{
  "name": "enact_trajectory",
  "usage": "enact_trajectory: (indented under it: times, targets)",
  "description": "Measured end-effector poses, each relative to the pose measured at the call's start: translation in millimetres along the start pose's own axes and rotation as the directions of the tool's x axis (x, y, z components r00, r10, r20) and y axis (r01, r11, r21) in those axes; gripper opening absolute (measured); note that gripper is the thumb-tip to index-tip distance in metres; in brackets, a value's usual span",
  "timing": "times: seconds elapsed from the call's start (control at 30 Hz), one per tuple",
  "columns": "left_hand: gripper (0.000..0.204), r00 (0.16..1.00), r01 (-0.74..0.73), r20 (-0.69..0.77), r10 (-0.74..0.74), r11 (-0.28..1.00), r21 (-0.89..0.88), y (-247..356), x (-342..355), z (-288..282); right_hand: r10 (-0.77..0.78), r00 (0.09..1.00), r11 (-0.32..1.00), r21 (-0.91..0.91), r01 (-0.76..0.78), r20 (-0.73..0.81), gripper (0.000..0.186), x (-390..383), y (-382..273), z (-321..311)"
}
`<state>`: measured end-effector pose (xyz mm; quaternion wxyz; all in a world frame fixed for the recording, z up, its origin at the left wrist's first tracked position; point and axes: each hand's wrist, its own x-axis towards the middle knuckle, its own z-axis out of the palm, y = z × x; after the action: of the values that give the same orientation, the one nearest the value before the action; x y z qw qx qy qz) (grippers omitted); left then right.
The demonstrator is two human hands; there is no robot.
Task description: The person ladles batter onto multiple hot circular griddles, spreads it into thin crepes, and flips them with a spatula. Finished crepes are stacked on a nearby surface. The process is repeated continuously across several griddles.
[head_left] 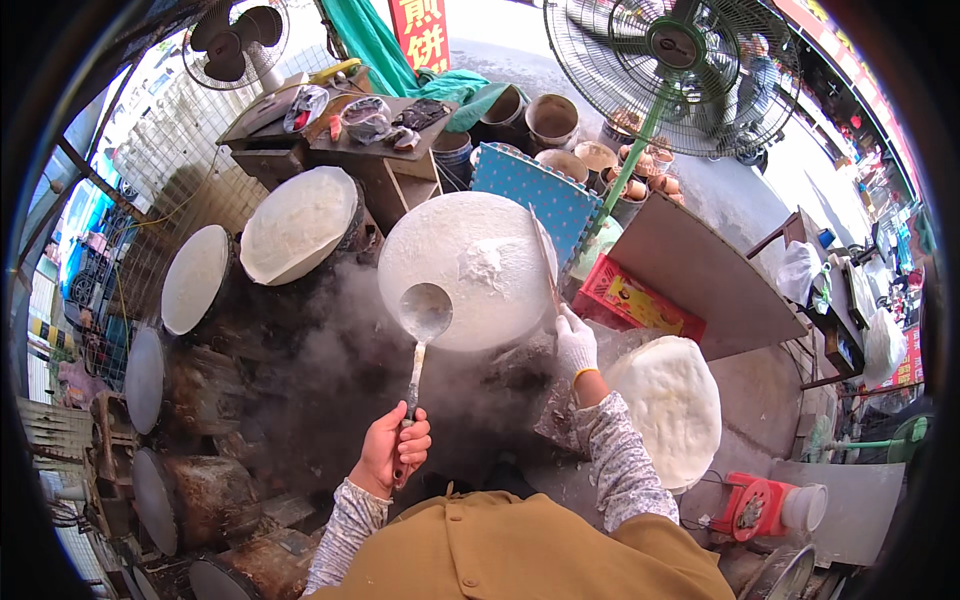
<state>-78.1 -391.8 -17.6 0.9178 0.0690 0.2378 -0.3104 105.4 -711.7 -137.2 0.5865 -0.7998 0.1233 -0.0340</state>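
My left hand (388,450) is wrapped round the dark handle of a long metal ladle (426,310). The ladle's round bowl lies over the near left part of a large round griddle (440,235) coated with white batter. A thicker mound of batter (482,263) sits near the middle. In a white glove with a yellow cuff, my right hand (576,345) is closed on a long thin flat scraper (543,250). The scraper stands along the griddle's right edge; whether it touches the batter I cannot tell. Right of that hand lies a pile of pale round flatbreads (668,405).
Several round griddles curve along the left, two of them bearing pale sheets (300,225). Steam drifts below the central griddle. A blue dotted panel (535,195), red box (640,300) and brown board (695,270) stand beyond. A green-poled fan (675,45) rises behind; a red blower (750,505) sits lower right.
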Motion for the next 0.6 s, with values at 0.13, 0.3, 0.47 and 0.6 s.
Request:
enact_trajectory:
  times: [0.13,0.3,0.47,0.6]
  targets:
    - [0.035,0.999,0.038,-0.030,-0.039,0.999,-0.026,8.6,17.8,-1.3,-0.005,0.966,0.991,-0.126,0.038,0.258,0.041,-25.4,-7.0,12.2]
    - [0.034,0.994,-0.004,-0.113,0.008,0.999,0.033,20.9,43.7,13.2,0.039,0.937,0.987,-0.162,0.019,0.348,0.040,-24.3,-41.6,-12.9]
    - [0.032,0.951,-0.121,-0.263,0.160,0.980,0.158,26.8,82.4,32.4,-0.101,0.934,0.958,-0.220,0.184,0.342,0.038,-30.3,-28.5,-20.7]
    - [0.032,0.863,-0.223,-0.404,0.302,0.947,0.231,13.2,109.8,55.4,-0.096,0.936,0.973,-0.165,0.159,0.337,0.038,-55.7,-25.6,-42.2]
